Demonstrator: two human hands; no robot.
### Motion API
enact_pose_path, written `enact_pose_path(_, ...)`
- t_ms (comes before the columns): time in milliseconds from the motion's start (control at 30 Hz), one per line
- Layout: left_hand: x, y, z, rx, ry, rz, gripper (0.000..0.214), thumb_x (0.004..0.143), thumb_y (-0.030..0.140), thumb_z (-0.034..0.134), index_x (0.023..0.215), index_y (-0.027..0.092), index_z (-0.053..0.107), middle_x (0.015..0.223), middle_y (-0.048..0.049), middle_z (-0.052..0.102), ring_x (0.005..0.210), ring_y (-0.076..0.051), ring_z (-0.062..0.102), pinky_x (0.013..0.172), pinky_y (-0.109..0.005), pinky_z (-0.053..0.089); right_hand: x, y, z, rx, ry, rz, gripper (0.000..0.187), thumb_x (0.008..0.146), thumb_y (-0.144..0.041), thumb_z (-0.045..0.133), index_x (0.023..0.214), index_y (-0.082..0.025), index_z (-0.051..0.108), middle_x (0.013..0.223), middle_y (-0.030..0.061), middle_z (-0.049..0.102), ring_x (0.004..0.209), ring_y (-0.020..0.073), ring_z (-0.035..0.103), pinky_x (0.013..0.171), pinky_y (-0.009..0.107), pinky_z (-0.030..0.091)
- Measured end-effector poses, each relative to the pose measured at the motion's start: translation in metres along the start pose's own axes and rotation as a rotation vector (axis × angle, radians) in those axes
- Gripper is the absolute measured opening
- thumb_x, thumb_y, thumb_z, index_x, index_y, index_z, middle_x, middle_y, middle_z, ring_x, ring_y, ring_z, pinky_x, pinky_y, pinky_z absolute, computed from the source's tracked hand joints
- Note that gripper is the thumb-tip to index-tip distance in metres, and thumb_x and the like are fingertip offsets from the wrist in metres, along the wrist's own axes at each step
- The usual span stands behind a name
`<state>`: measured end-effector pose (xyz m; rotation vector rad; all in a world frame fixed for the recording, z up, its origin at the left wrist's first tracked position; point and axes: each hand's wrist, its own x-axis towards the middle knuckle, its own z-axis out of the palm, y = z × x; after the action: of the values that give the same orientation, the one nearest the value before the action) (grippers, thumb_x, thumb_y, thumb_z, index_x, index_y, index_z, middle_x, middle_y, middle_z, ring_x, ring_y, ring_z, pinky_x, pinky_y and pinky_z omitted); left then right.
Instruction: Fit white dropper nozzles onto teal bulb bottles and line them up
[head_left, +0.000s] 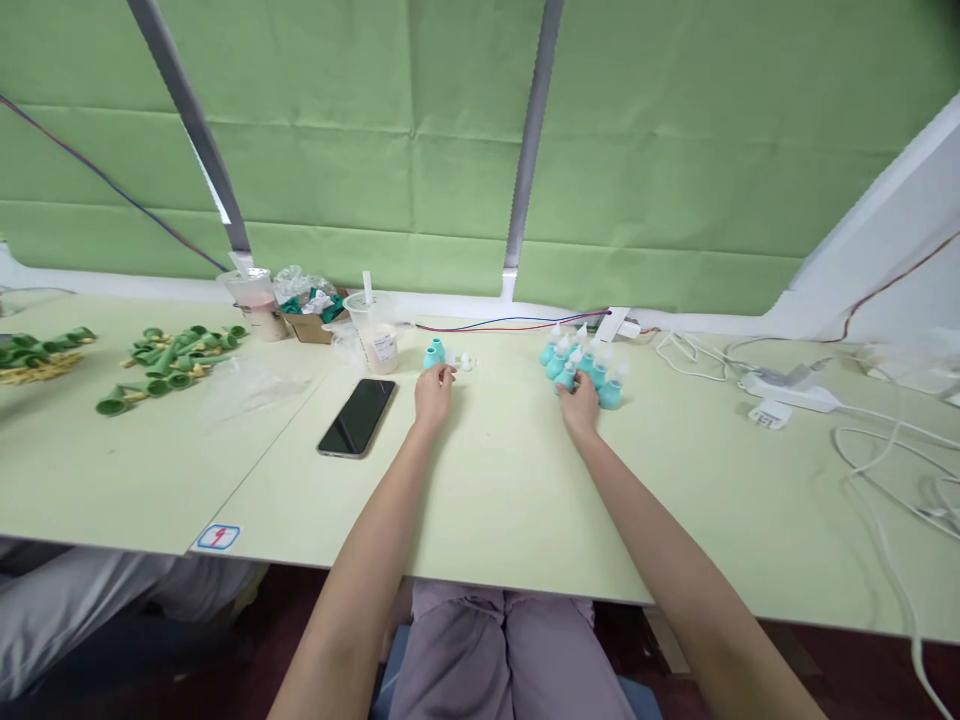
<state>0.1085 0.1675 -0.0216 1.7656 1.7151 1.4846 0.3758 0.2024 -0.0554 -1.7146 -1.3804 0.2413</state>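
Observation:
My left hand point(433, 392) reaches forward on the pale green table point(487, 500), its fingers curled at a teal bottle part point(434, 354) beside a small clear piece point(466, 362). Whether the fingers grip anything is unclear. My right hand point(580, 403) rests against a cluster of several teal bottles with white nozzle caps point(585, 365), fingers closed on the nearest bottle point(566, 378).
A black phone point(358, 417) lies left of my left hand. Behind it stand two plastic drink cups point(373, 332) and a small box of parts point(311, 312). Green plastic parts point(169, 362) lie far left. White cables and a power strip point(787, 392) spread across the right.

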Motion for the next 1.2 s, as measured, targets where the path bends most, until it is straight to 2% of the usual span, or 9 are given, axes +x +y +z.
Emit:
enact_pose_path(100,0.000,-0.001,-0.002,0.012,-0.005,-0.003,0.027,0.088,0.021,0.040,0.087,0.015,0.067,0.079,-0.0063,0.068,0.077,-0.021,0.060,0.071,-0.029,0.041,0.001,-0.001,0.001,0.027,0.017,0.086,0.046,0.077,-0.030,0.049,0.121,-0.020,0.051,0.121,0.0106,0.060,0.099,0.0239,0.057,0.091,0.040,0.040)
enact_pose_path(467,-0.003,0.001,-0.007,0.041,-0.009,-0.013,0.028,0.089,0.023,0.039,0.090,0.016,0.067,0.078,-0.0062,0.068,0.074,-0.020,0.061,0.068,-0.029,0.040,-0.003,-0.007,0.001,0.059,0.007,0.086,0.049,0.077,-0.028,0.050,0.126,-0.022,0.048,0.123,0.0099,0.060,0.108,0.0267,0.056,0.096,0.042,0.038)
enact_pose_path(567,-0.004,0.001,-0.005,0.104,-0.036,0.040,0.027,0.089,0.021,0.040,0.089,0.017,0.067,0.077,-0.0062,0.068,0.075,-0.021,0.061,0.070,-0.029,0.041,-0.008,-0.009,0.001,0.050,0.002,0.058,0.058,0.076,-0.027,0.049,0.133,-0.022,0.039,0.129,0.0109,0.054,0.116,0.0284,0.051,0.100,0.045,0.034)
enact_pose_path(767,-0.006,0.001,-0.004,0.199,-0.059,0.109,0.026,0.089,0.020,0.041,0.090,0.017,0.067,0.079,-0.0071,0.068,0.074,-0.022,0.060,0.069,-0.029,0.040,-0.008,-0.012,0.003,0.119,-0.007,0.145,0.085,0.067,-0.026,0.057,0.142,-0.011,0.021,0.142,0.0230,0.030,0.130,0.0353,0.034,0.104,0.046,0.033)
enact_pose_path(933,-0.004,-0.001,-0.005,0.191,-0.024,0.066,0.027,0.089,0.020,0.041,0.091,0.018,0.068,0.080,-0.0067,0.068,0.075,-0.021,0.060,0.070,-0.028,0.040,-0.018,-0.033,0.000,0.295,0.078,0.160,0.087,0.067,-0.028,0.058,0.142,-0.016,0.016,0.144,0.0192,0.022,0.135,0.0327,0.024,0.104,0.043,0.035)
enact_pose_path(1000,-0.002,-0.001,-0.004,0.195,-0.030,0.054,0.027,0.089,0.020,0.041,0.091,0.017,0.068,0.080,-0.0066,0.068,0.075,-0.021,0.060,0.069,-0.028,0.040,-0.032,-0.051,-0.008,0.348,0.077,0.054,0.080,0.069,-0.026,0.054,0.141,-0.018,0.019,0.143,0.0170,0.022,0.131,0.0296,0.032,0.105,0.042,0.034)
enact_pose_path(1067,-0.001,-0.001,-0.004,0.194,-0.033,0.052,0.027,0.089,0.021,0.041,0.091,0.017,0.068,0.079,-0.0068,0.068,0.074,-0.021,0.060,0.068,-0.028,0.040,-0.045,-0.070,-0.022,0.403,0.082,-0.057,0.070,0.071,-0.022,0.050,0.136,-0.018,0.027,0.138,0.0152,0.030,0.118,0.0254,0.046,0.101,0.039,0.038)
enact_pose_path(1133,0.000,-0.001,-0.004,0.183,-0.027,0.061,0.027,0.089,0.022,0.041,0.090,0.017,0.068,0.078,-0.0070,0.069,0.074,-0.021,0.060,0.067,-0.028,0.039,-0.046,-0.082,-0.045,0.418,0.146,-0.169,0.056,0.072,-0.019,0.046,0.128,-0.020,0.039,0.130,0.0113,0.040,0.104,0.0202,0.054,0.095,0.036,0.041)
enact_pose_path(1200,0.002,-0.001,-0.005,0.169,-0.018,0.064,0.028,0.089,0.022,0.041,0.090,0.017,0.068,0.078,-0.0068,0.069,0.074,-0.021,0.060,0.068,-0.028,0.039,-0.032,-0.076,-0.078,0.363,0.279,-0.252,0.043,0.075,-0.017,0.042,0.116,-0.021,0.049,0.120,0.0078,0.049,0.094,0.0175,0.057,0.089,0.035,0.043)
